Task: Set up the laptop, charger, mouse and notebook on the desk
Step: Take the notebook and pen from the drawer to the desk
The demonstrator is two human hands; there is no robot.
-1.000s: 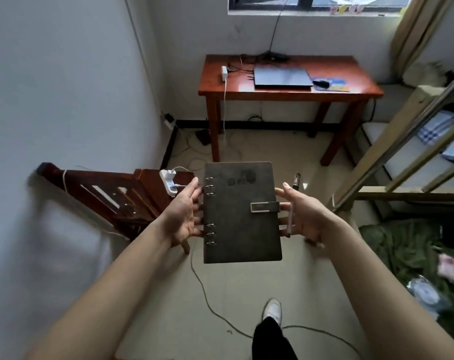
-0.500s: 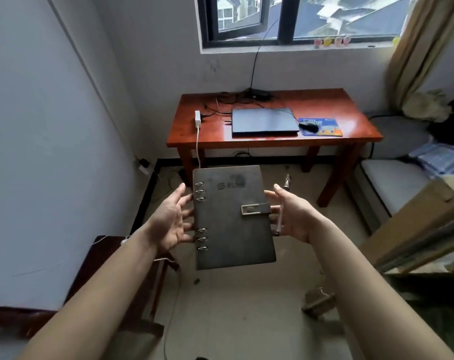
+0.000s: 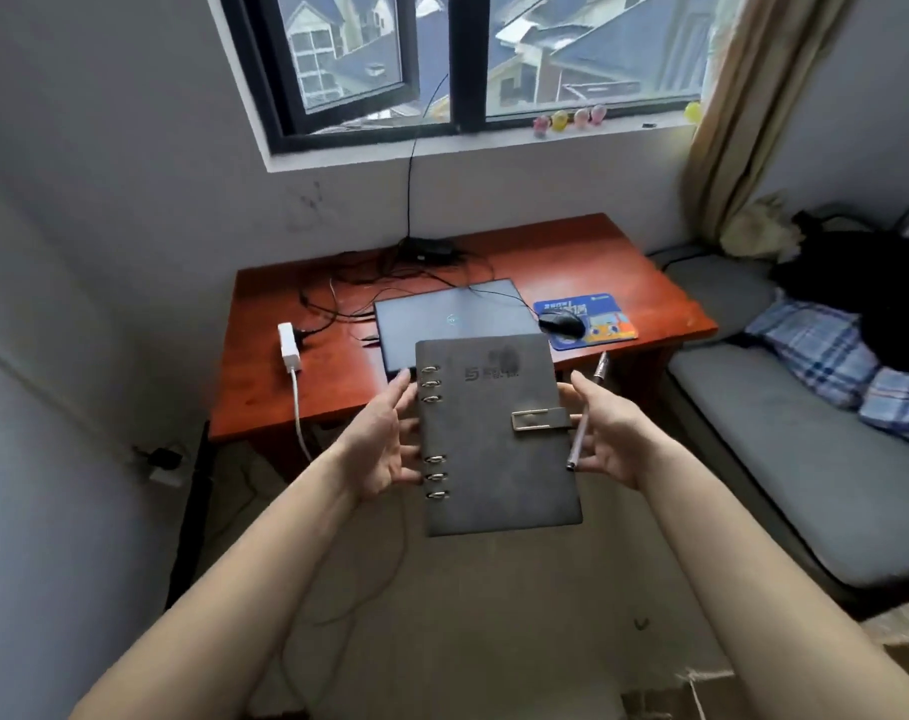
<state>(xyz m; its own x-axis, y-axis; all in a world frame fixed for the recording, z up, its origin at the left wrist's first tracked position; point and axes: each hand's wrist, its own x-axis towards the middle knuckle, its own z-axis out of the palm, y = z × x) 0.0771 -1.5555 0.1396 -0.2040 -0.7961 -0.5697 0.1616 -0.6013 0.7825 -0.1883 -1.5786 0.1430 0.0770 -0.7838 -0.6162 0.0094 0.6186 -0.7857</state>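
Observation:
I hold a dark grey ring-bound notebook (image 3: 496,433) with a metal clasp flat in front of me, above the floor and just short of the desk. My left hand (image 3: 384,439) supports its ringed spine side. My right hand (image 3: 605,433) holds its clasp side together with a pen (image 3: 587,413). On the red-brown wooden desk (image 3: 265,376) lie a closed dark laptop (image 3: 442,319), a black mouse (image 3: 561,323) on a blue mouse pad (image 3: 605,317), and a white power strip (image 3: 289,345) amid black charger cables (image 3: 348,283).
A window with small figurines on its sill sits above the desk. A grey bench or bed (image 3: 785,439) with checked cloth and dark clothes stands to the right. A white cord (image 3: 300,418) hangs off the desk's front; cables trail over the floor below.
I have walked closer to the desk and my view has lifted; the chair on the left has dropped out of sight. The notebook stays held between both hands.

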